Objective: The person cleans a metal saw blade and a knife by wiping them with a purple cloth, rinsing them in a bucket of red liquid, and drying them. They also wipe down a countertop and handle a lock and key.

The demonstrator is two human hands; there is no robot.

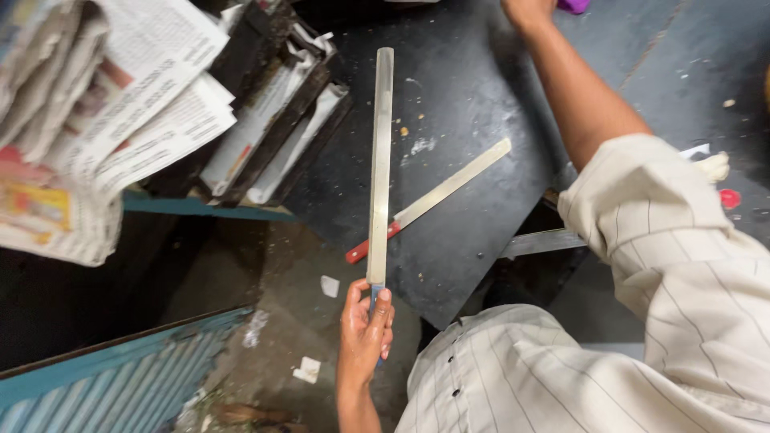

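The long flat steel blade (380, 160) stands out over the dark counter (465, 88), its blue handle wrapped by the fingers (383, 311) of the left hand (365, 329), clenched around it with the thumb on top. The blade's far end reaches toward the counter's back. Under it, crossing at an angle, lies a red-handled knife (437, 196). Stacked trays (277, 120) and newspapers (104, 112) crowd the left; the counter's corner drops off near the handle. The right hand (525, 10) reaches to the top edge, its fingers cut off, so their grip cannot be told.
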